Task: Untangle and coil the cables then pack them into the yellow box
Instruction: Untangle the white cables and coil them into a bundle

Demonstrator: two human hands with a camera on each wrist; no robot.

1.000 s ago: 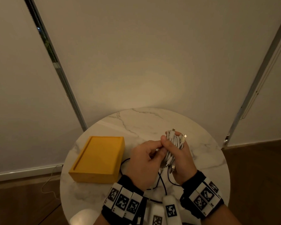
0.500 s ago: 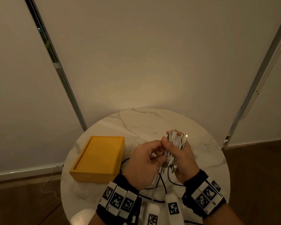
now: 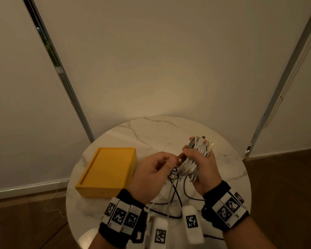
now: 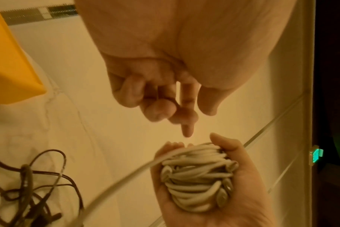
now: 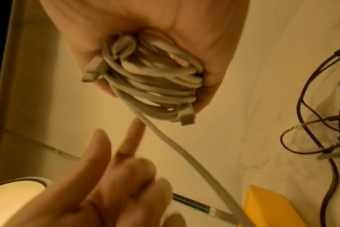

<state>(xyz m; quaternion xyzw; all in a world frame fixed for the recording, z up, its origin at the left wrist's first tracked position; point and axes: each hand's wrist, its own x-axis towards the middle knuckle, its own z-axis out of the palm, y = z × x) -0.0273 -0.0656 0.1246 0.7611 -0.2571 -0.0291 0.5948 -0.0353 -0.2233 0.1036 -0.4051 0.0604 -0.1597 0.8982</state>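
We cannot tell whether the left hand (image 3: 152, 174) pinches the loose white strand (image 4: 115, 186), since its fingertips blur in both wrist views. The yellow box (image 4: 9, 66) is cut off by the picture's edge there. The right hand (image 3: 204, 169) hides part of the white coil (image 3: 193, 159). The bench's (image 3: 169, 133) near edge is cut off.

hands: two, left hand (image 3: 152, 174) and right hand (image 3: 203, 168)
white cable bundle (image 3: 192, 159): one, in the right hand
yellow box (image 3: 106, 172): one, left of the left hand
black cables (image 3: 178, 198): tangled below the hands, count unclear
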